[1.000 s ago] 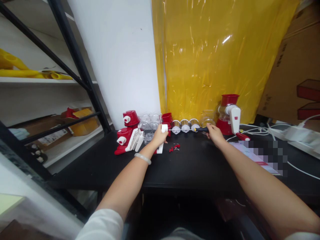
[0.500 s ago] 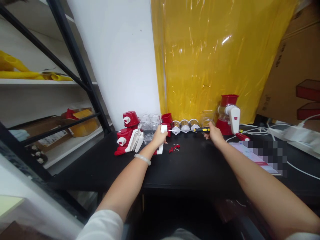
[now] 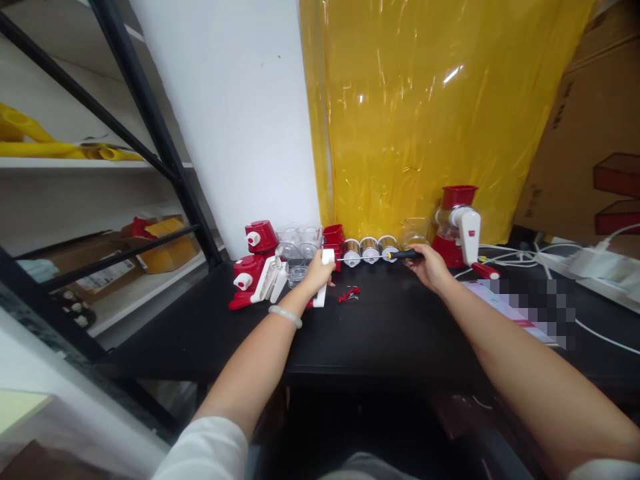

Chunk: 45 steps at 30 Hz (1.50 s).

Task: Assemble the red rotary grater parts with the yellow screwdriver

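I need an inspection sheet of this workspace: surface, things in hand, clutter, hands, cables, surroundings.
Surface: black table, no spill seen.
Things in hand: white part; screwdriver, shaft pointing at that part, tip contact unclear.
Clutter: small red pieces in front of three metal drums; red-and-white grinder at the right.
Hands: left hand grips the white part; right hand holds the screwdriver's handle.
Cables: white cables, loosely looped beside the grinder.
Surroundings: yellow plastic sheet behind, cardboard box right, shelving left.
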Tool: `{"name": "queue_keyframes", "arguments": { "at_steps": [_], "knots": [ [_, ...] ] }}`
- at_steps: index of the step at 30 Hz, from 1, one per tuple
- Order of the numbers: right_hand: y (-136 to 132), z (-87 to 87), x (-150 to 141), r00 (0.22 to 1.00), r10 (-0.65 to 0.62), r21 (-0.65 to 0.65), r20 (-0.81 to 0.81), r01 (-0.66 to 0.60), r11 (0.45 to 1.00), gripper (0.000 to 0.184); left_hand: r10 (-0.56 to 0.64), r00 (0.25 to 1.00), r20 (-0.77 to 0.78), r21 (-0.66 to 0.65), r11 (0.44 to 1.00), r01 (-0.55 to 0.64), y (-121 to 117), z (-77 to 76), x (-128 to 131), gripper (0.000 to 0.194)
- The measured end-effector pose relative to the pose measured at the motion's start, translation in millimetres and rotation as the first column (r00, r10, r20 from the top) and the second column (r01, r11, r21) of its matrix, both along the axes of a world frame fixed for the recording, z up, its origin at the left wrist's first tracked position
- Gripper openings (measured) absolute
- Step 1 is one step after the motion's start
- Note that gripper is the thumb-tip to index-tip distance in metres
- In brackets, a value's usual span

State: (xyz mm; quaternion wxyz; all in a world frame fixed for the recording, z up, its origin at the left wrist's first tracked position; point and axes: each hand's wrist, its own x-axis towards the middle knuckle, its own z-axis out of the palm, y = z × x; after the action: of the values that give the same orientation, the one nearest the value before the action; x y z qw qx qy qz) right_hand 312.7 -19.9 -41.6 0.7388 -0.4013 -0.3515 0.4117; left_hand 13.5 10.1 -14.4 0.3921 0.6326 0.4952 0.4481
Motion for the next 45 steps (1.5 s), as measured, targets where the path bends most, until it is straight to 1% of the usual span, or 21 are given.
{"name": "queue_keyframes", "arguments": {
  "at_steps": [3,6,8,9,11,15,18,20,21,23,25,27,31,33,34,36,38,40,42,43,45],
  "knots": [
    [0.9,-1.6,1.6,0.999,0.014,-0.035,0.042,-0.012,0.999,0.023,0.008,1.000,-0.013,0.000,1.000,-0.008,-1.0,1.1,0.2,0.039],
    [2.2,-4.9,2.4,0.977,-0.059,-0.086,0.207,0.078,0.993,0.039,0.022,0.999,-0.031,-0.003,1.000,-0.022,-0.7,1.4,-0.2,0.040],
    [2.3,-6.7,2.1,0.948,-0.100,-0.073,0.303,0.128,0.989,0.042,0.030,0.999,-0.038,-0.006,1.000,-0.030,0.4,0.8,-0.5,0.040],
    [2.0,-7.0,1.6,0.943,-0.106,-0.061,0.315,0.132,0.989,0.040,0.033,0.999,-0.038,-0.005,0.999,-0.033,1.0,0.3,-0.6,0.040],
    [1.1,-6.3,0.0,0.961,-0.085,-0.057,0.263,0.103,0.993,0.034,0.031,0.999,-0.033,-0.002,1.000,-0.032,2.1,-0.7,-0.8,0.038],
    [-1.0,-1.0,-3.3,0.997,0.011,-0.051,0.076,-0.007,0.999,0.018,0.019,1.000,-0.018,-0.007,1.000,-0.019,2.4,-1.5,-0.9,0.035],
    [-1.1,1.5,-3.3,0.999,0.042,-0.060,0.017,-0.041,0.997,0.015,0.019,1.000,-0.023,-0.015,1.000,-0.019,1.2,-0.8,-0.8,0.036],
    [-0.3,1.0,-2.1,0.999,0.023,-0.099,0.039,-0.019,0.995,0.017,0.017,1.000,-0.023,-0.009,1.000,-0.018,0.6,-0.4,-0.7,0.036],
    [0.3,0.0,-1.3,0.997,0.002,-0.124,0.079,0.007,0.992,0.023,0.016,1.000,-0.022,-0.003,1.000,-0.016,0.5,-0.4,-0.7,0.036],
    [1.4,-2.8,0.1,0.977,-0.056,-0.148,0.204,0.087,0.985,0.037,0.018,1.000,-0.023,0.001,1.000,-0.018,0.8,-1.0,-0.7,0.037],
    [1.9,-5.3,0.8,0.949,-0.097,-0.125,0.299,0.140,0.982,0.041,0.022,0.999,-0.031,-0.005,1.000,-0.022,1.7,-2.0,-0.8,0.038],
    [1.8,-5.9,0.3,0.952,-0.105,-0.101,0.286,0.139,0.985,0.034,0.023,0.999,-0.039,-0.010,1.000,-0.024,2.5,-2.8,-1.0,0.039],
    [-0.2,-1.0,-1.9,0.998,-0.016,-0.073,0.069,0.021,0.997,0.015,0.020,0.999,-0.043,-0.005,1.000,-0.020,2.7,-3.1,-0.9,0.040],
    [-1.1,1.7,-2.1,0.999,0.037,-0.057,0.007,-0.037,0.998,0.013,0.017,0.999,-0.044,-0.005,1.000,-0.017,2.6,-3.0,-0.7,0.040],
    [-1.3,2.4,-1.8,0.999,0.050,-0.064,0.003,-0.050,0.997,0.013,0.016,0.999,-0.043,-0.005,1.000,-0.016,2.6,-3.0,-0.7,0.040],
    [-0.8,2.2,-0.8,0.998,0.045,-0.116,0.046,-0.039,0.992,0.022,0.018,0.999,-0.040,-0.006,1.000,-0.018,2.7,-3.0,-0.7,0.039],
    [0.3,0.0,0.3,0.990,-0.006,-0.166,0.139,0.030,0.986,0.037,0.024,0.999,-0.037,-0.008,1.000,-0.025,3.0,-3.1,-0.9,0.039],
    [1.5,-3.1,1.2,0.966,-0.063,-0.163,0.251,0.106,0.981,0.045,0.032,0.999,-0.037,-0.008,0.999,-0.033,3.3,-3.2,-1.2,0.039],
    [1.8,-5.4,1.4,0.949,-0.087,-0.140,0.303,0.135,0.981,0.044,0.031,0.999,-0.043,-0.008,0.999,-0.031,3.5,-3.5,-1.4,0.040],
    [1.5,-5.7,1.2,0.952,-0.078,-0.137,0.296,0.123,0.983,0.042,0.028,0.999,-0.046,-0.010,1.000,-0.028,3.4,-3.6,-1.4,0.040],
    [0.2,-4.2,-0.1,0.973,-0.046,-0.148,0.227,0.081,0.986,0.034,0.016,0.999,-0.046,-0.012,1.000,-0.017,3.1,-3.5,-1.2,0.041]
  ]
}}
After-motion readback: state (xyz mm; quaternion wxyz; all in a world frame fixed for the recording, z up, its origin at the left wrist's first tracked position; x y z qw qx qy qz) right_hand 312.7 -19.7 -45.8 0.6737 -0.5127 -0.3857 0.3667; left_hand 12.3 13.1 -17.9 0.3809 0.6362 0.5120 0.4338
